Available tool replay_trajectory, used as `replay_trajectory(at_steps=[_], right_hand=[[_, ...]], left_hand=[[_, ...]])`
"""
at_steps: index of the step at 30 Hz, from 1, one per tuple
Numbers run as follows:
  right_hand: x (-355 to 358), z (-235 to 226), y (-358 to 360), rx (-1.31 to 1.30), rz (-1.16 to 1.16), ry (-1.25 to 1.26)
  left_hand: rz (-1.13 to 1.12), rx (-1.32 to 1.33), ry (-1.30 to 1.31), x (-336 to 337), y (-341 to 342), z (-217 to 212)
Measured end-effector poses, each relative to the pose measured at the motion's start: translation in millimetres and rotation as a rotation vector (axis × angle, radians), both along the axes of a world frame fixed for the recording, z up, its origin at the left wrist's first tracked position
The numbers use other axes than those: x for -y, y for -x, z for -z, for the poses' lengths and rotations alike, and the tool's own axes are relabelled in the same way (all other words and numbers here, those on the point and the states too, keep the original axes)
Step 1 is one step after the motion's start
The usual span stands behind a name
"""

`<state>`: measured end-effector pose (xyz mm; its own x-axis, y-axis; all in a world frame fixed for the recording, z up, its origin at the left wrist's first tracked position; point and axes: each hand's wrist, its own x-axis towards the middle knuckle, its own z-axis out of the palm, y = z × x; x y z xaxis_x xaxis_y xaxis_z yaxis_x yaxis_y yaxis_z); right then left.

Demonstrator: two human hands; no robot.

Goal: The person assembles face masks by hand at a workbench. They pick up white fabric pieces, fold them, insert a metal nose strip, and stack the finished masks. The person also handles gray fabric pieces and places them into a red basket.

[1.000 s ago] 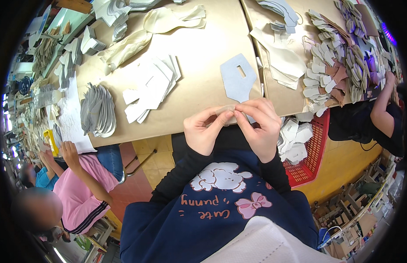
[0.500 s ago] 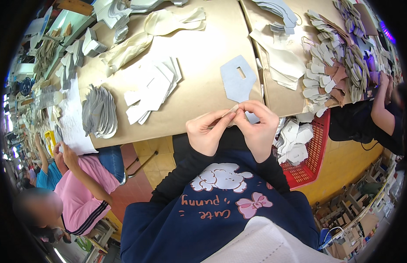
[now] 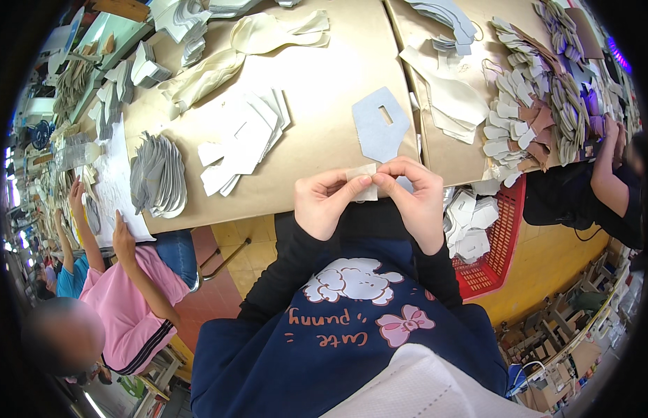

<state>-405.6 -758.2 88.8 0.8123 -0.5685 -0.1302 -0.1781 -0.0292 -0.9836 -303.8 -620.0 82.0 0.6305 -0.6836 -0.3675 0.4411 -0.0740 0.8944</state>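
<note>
The left grip [image 3: 320,207] pinches a pale strip [image 3: 359,171] between thumb and fingers; the right grip [image 3: 416,198] is closed too, its thumb and finger together at the strip's right side. The strip is held up at the near edge of the desk [image 3: 324,90]. Just beyond it lies a blue-grey piece [image 3: 371,136] with a slot. Farther left are a white stack [image 3: 250,139] and, by the near edge, a grey stack [image 3: 158,182]. Below that edge, to the right, a red basket [image 3: 504,240] holds white pieces [image 3: 470,226].
</note>
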Motion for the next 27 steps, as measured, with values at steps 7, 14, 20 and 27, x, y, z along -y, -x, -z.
replay_trajectory(at_steps=[7, 14, 20, 27], right_hand=[[2, 10, 2, 0.022, -0.051, -0.175], [-1, 15, 2, 0.008, -0.121, -0.19], [1, 19, 3, 0.003, 0.004, -0.17], [-1, 21, 7, 0.076, -0.184, -0.447]], left_hand=[[0.068, -0.139, 0.011, -5, -6, 10], [0.064, -0.346, 0.051, -8, -10, 18], [-0.177, 0.181, -0.058, -6, -14, 20], [-0.254, 1.232, -0.182, -4, -14, 27]])
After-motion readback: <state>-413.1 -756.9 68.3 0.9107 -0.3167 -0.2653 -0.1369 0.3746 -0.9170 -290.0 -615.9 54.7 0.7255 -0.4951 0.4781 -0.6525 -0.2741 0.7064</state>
